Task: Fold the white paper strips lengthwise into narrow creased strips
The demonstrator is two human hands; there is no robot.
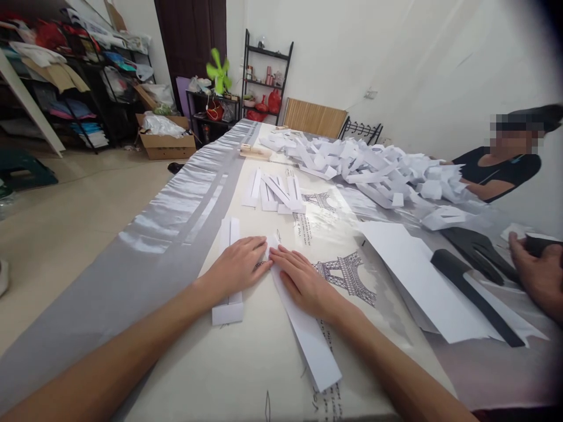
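A long white paper strip (310, 346) lies slantwise on the printed table cover, its far end between my two hands. My left hand (240, 264) has its fingertips and thumb closed on the left edge of that end. From the right, my right hand (303, 275) grips the same end, its fingers bent over the paper and its palm low over the strip. Under my left wrist lies a folded white strip (227, 313), partly hidden by the hand. Farther up the table are several folded strips (275, 193), some overlapping.
A large heap of white paper pieces (365, 164) covers the far right. White sheets (417, 275), a dark rolled strip (477, 296) and dark scissors-like handles (479, 252) lie at right. A co-worker's hand (539, 269) is near; another person (497, 164) sits beyond the heap.
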